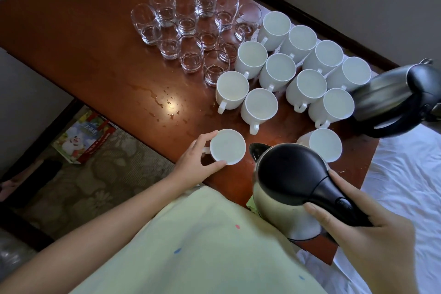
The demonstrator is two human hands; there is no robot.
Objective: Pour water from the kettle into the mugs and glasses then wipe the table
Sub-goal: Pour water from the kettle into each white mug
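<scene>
head view: right hand [372, 229] round kettle handle [334, 200]

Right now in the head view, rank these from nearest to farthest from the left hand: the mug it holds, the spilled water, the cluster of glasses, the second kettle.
1. Mug, in the left hand.
2. Spilled water, just beyond the hand.
3. Glasses, far side of the table.
4. Second kettle, far right edge.

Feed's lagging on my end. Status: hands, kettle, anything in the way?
Left hand grips near mug. Right hand holds kettle by handle, upright, not pouring. Spilled water on table; second kettle at right edge.
</scene>
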